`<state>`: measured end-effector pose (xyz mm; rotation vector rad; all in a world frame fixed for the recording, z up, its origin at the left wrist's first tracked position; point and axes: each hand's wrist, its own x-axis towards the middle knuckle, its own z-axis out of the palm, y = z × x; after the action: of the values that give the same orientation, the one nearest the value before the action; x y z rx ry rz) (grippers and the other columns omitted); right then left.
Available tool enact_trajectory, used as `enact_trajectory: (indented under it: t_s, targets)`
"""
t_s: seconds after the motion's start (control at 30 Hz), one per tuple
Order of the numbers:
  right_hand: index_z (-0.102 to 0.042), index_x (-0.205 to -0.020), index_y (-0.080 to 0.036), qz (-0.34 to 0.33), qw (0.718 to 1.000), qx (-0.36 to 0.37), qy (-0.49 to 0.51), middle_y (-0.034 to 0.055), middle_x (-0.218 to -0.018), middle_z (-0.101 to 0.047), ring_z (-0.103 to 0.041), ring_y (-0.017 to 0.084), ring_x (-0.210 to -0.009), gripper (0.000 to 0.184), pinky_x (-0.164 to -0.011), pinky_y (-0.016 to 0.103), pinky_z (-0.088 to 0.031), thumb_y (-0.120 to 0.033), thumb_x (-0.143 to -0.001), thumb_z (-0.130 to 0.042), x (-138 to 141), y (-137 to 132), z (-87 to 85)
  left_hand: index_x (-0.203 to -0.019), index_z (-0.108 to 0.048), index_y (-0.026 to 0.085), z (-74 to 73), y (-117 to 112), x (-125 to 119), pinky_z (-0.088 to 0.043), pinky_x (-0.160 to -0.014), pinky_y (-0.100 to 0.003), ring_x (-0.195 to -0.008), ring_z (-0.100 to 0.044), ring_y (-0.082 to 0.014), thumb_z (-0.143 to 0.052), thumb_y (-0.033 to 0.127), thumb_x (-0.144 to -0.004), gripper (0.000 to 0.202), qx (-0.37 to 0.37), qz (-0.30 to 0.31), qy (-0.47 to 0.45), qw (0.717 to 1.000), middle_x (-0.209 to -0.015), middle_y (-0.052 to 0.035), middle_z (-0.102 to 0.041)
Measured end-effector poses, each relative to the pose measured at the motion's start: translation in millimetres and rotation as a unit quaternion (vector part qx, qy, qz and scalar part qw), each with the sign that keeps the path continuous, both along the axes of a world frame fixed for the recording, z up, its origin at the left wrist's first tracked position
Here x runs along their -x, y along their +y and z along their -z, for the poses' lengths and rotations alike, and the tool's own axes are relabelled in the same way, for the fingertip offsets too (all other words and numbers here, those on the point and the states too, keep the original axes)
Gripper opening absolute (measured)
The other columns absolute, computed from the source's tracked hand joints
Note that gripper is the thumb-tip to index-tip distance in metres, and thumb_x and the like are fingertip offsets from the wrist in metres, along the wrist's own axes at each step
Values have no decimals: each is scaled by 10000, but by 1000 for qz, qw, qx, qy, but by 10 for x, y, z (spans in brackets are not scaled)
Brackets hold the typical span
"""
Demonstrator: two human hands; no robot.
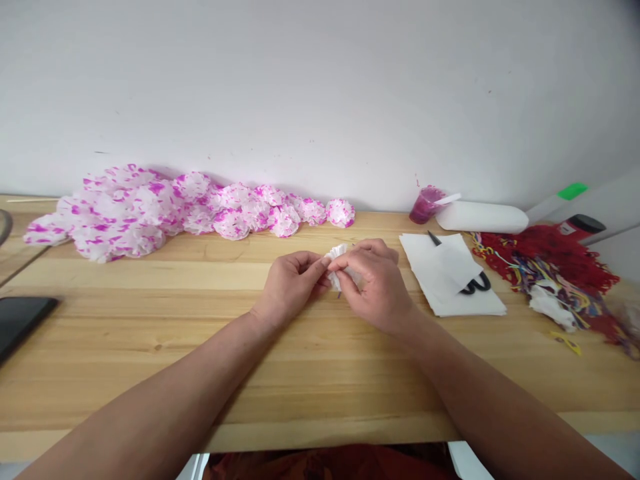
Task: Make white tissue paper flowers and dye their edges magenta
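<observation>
My left hand (293,283) and my right hand (377,283) meet over the middle of the wooden table (320,373). Between their fingertips is a small bunch of folded white tissue paper (337,257). Both hands pinch it, the left from the left side, the right wrapped around its lower part. Most of the tissue is hidden by the right fingers.
A row of white and pink tissue flowers (165,210) lies along the wall at the back left. A stack of white paper (450,273) with black scissors (475,283) sits to the right. Behind are a pink cup (425,203), a white roll (483,217) and a red tangle of bands (555,263). A dark phone (20,320) lies at the far left.
</observation>
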<state>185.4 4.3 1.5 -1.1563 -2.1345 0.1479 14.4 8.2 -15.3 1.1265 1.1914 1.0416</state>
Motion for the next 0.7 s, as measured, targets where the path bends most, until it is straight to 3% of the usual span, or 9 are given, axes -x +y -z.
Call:
enact_trajectory:
  t_s: [0.13,0.37,0.7]
  targets:
    - [-687,-874,-257,15,1000,-1,-20,10,-885,-737,-553,258,-1058,180,-949,431,-334,-114,-841,-582,-13,13,3,-813,-710,135,7,0,-24,-540,-647,-235,-651,-647,-120,-784,500,-747,379,38,-11,-64,997,-740,-39,-720]
    - [-657,-839,-244,13,996,55,66,15,-833,-732,-608,231,-938,103,-865,381,-434,-151,-807,-628,26,6,13,-812,-731,141,16,-18,-24,-554,-663,-244,-692,-666,-134,-792,508,-731,381,36,10,-48,998,-794,-48,-738]
    - [-640,-782,-230,40,987,109,114,9,-747,-701,-652,205,-829,90,-804,357,-496,-142,-765,-641,54,33,44,-813,-765,143,-55,-51,-39,-537,-683,-242,-710,-673,-142,-724,407,-780,270,52,35,-19,998,-785,-61,-751]
